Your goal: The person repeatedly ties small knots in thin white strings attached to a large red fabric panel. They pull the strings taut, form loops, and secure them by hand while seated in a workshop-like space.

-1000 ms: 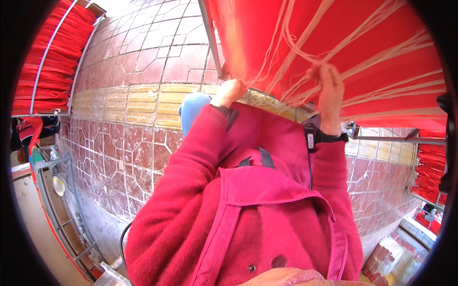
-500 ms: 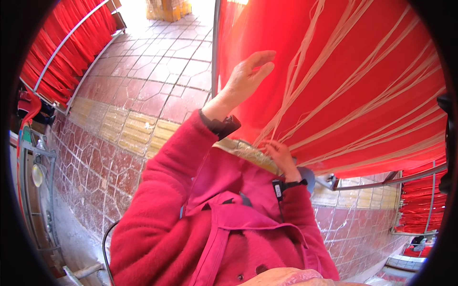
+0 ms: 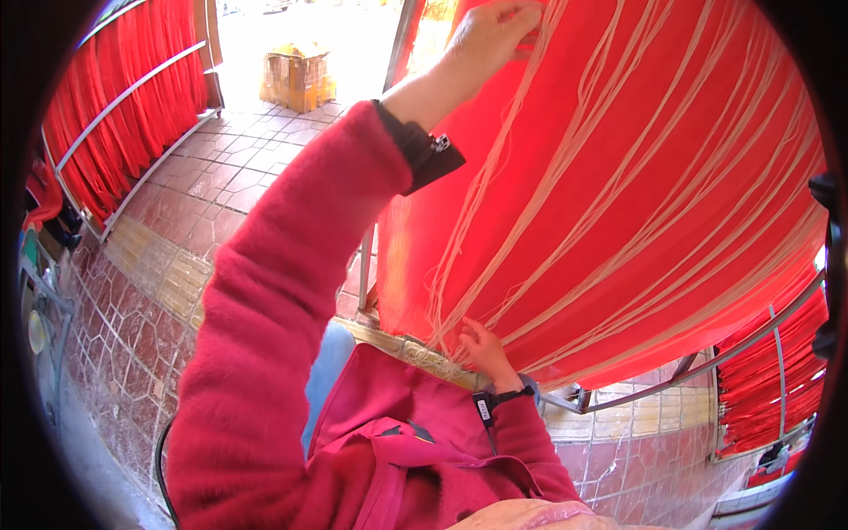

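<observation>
A large red fabric sheet (image 3: pixel 495 203) hangs before me on a metal frame, with bundles of long pale strands (image 3: pixel 521 265) fanning down across it. My left hand (image 3: pixel 486 40) is raised high at the sheet's upper left, thumb and fingers closed on the top of the leftmost strands. Low down, near my lap, my right hand (image 3: pixel 490 358) has its fingers curled at the place where the strands run together. Its fingertips are partly lost among the strands. Both wrists wear dark bands, the left with a small black box on it.
The metal frame (image 3: pixel 618 403) curves along the sheet's lower edge. Other racks of red strips (image 3: pixel 150 97) stand at the far left and at the right (image 3: pixel 751 397). A worn yellow-brown box (image 3: pixel 299 78) sits on the tiled floor (image 3: pixel 168 199) at the back.
My left hand has risen from mid-sheet to the strands near the top and closed on them. My right hand stays at their lower ends. The view has shifted.
</observation>
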A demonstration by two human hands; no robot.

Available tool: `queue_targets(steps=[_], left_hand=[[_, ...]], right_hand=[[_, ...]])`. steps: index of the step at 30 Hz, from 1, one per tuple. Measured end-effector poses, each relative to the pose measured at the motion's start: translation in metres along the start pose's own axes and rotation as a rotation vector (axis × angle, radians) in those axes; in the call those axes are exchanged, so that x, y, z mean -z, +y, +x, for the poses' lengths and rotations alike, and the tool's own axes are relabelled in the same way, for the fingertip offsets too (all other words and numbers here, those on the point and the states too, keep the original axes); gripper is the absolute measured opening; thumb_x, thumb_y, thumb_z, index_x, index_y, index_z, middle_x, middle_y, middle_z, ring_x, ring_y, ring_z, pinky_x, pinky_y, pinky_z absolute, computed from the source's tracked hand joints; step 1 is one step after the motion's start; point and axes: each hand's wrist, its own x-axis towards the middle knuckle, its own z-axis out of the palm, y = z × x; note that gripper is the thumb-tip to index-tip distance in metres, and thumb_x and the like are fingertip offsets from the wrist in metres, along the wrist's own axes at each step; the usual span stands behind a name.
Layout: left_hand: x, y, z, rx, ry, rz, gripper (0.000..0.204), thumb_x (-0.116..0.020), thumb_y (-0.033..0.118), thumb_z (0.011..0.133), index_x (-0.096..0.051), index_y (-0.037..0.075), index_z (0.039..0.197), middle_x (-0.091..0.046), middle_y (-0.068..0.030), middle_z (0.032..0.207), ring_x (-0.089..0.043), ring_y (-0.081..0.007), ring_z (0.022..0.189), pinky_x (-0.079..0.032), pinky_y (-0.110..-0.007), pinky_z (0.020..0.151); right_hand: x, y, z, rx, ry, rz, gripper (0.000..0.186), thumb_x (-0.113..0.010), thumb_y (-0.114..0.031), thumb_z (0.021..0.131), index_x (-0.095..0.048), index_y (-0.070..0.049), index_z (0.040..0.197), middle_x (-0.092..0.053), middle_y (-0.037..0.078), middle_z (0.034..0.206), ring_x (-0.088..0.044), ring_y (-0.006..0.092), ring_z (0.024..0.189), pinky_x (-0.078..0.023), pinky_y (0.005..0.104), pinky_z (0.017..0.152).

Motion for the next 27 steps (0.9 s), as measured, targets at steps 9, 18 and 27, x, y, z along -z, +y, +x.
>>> queue_targets(steps=[9,18,27], left_hand=[[-0.001,0.022,0.039,0.077,-0.036,0.031,0.027,-0.062,0.031,0.095,-0.064,0.007,0.104,-0.066,-0.0032,0.09,-0.062,-0.0114,0.077,-0.051,-0.026,0.062],[0.003,0.029,0.083,0.055,-0.021,0.013,0.022,-0.06,0.03,0.095,-0.064,0.009,0.102,-0.066,-0.0023,0.087,-0.061,-0.0113,0.07,-0.048,-0.025,0.055],[0.0,0.05,0.11,0.029,-0.044,0.157,0.021,-0.062,0.031,0.093,-0.065,0.01,0.091,-0.06,0.0018,0.071,-0.052,-0.0085,0.057,-0.04,-0.023,0.048]], right_hand=[[0.05,-0.131,0.018,0.314,-0.004,0.309,0.037,-0.056,-0.01,0.096,-0.052,0.001,0.131,-0.061,0.009,0.122,-0.057,0.0155,0.115,-0.044,0.0287,0.098],[0.127,-0.319,0.079,0.728,0.28,0.284,0.051,-0.056,-0.02,0.097,-0.041,0.003,0.14,-0.045,0.02,0.141,-0.045,0.0255,0.131,-0.036,0.0334,0.108],[0.13,-0.372,0.092,0.631,0.195,0.361,0.035,-0.054,-0.027,0.099,-0.059,0.0,0.121,-0.065,0.005,0.092,-0.061,0.0109,0.083,-0.047,0.0264,0.077]])
